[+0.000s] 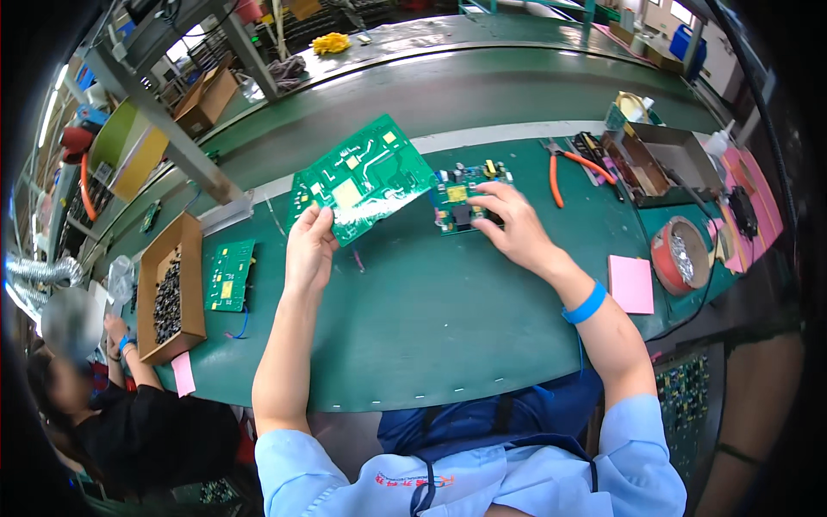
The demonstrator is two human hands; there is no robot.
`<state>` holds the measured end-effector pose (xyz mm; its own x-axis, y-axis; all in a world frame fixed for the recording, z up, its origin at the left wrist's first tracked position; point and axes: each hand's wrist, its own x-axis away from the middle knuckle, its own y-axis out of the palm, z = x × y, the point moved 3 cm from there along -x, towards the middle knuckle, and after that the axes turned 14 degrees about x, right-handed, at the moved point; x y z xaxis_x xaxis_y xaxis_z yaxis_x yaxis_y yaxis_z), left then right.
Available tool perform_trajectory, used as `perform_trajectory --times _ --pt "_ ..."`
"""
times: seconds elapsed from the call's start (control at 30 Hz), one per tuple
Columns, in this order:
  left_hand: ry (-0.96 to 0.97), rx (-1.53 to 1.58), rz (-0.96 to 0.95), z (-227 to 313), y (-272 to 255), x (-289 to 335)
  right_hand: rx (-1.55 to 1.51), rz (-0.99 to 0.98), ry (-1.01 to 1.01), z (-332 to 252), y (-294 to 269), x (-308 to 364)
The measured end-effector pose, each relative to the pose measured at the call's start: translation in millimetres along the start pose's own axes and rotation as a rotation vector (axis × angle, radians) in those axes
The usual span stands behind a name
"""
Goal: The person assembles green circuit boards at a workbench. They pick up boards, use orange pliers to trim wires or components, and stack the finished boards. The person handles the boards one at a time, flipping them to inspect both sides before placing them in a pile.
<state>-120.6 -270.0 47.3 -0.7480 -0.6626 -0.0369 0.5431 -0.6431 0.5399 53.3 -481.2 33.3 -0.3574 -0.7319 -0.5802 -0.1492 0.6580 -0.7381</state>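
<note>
I note the left hand [310,246] closed on the near edge of the bare-faced board [379,177], thumb on top and the fingers curled under. The board is tilted and raised off the table [413,319]; no other support for it shows.

I find the right hand [517,228] partly open, thumb and fingers spread at the right side of the populated board [457,196], which lies at the far part of the table. Whether the fingertips grip it, touch it or merely hover, I cannot tell.

Hazards, in my judgement. First, the one-edge hold: a loose pinch would let the raised board swing or drop. Second, its right corner overlaps the populated board in my view; I cannot confirm contact, but lowering it there could scrape or bend parts. Third, if the right fingers pressed on those parts rather than the board's edge, leads could be strained. Fourth, the cord hanging from the blue wrist strap [586,302] could snag on a reach. The pliers [556,181] lie near the populated board; a rightward sweep could knock them.
</note>
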Motion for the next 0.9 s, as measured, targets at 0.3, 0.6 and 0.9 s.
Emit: perform_trajectory --times 0.3,0.6,0.9 --pt "-0.105 -0.030 -0.074 -38 29 24 -1.300 -0.291 0.499 -3 6 2" --pt "-0.083 -0.025 -0.081 -34 34 28 -1.287 -0.310 0.553 1 16 5" --pt "-0.117 -0.038 -0.099 -42 25 24 -1.231 -0.346 0.576 4 20 7"
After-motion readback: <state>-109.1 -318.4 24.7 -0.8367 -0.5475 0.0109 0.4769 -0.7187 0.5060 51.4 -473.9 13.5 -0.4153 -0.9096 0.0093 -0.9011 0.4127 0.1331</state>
